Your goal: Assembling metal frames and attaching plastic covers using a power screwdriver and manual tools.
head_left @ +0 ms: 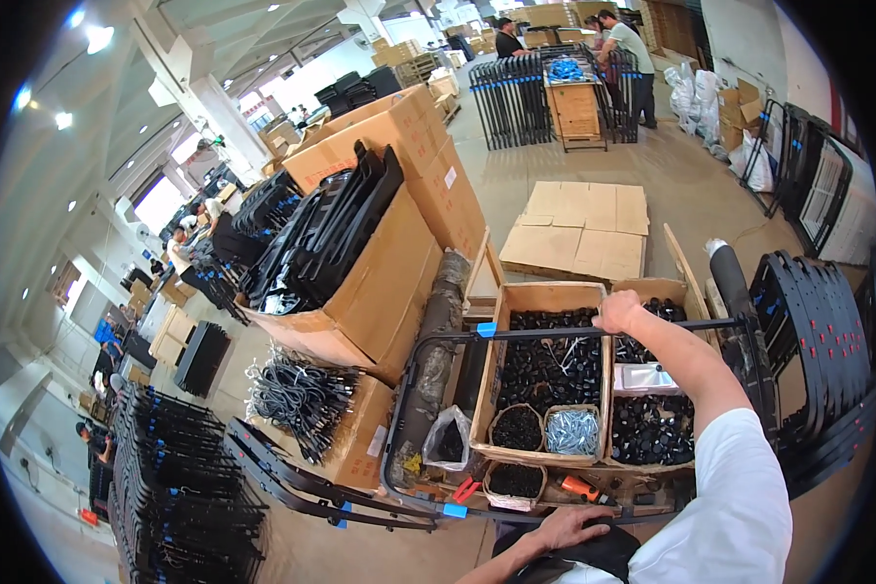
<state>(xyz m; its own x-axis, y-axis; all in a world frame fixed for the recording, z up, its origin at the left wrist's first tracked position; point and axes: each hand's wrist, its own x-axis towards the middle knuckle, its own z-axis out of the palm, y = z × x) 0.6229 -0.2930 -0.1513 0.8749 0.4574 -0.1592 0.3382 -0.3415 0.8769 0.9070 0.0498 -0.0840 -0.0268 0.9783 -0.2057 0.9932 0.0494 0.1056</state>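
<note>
My right hand (618, 311) is closed around the far bar of a black tubular metal frame (672, 325), which lies across a wooden parts box (492, 409). Blue tape pieces (487, 330) wrap the frame's bars. At the near edge my left hand (567, 529) lies with fingers stretched, just below the near bar and against something dark. Black plastic caps (545, 365) fill the box, along with a small basket of silvery screws (572, 431) and one of small black parts (517, 428). An orange-handled tool (581, 488) and red-handled pliers (467, 489) lie in front of the box.
Left stand a cardboard carton of black parts (384, 263) and a bundle of black cords (307, 399). Stacked black frames are at lower left (180, 487) and on the right (813, 341). Flattened cardboard (579, 229) lies beyond the box. People (628, 58) stand at a far workbench.
</note>
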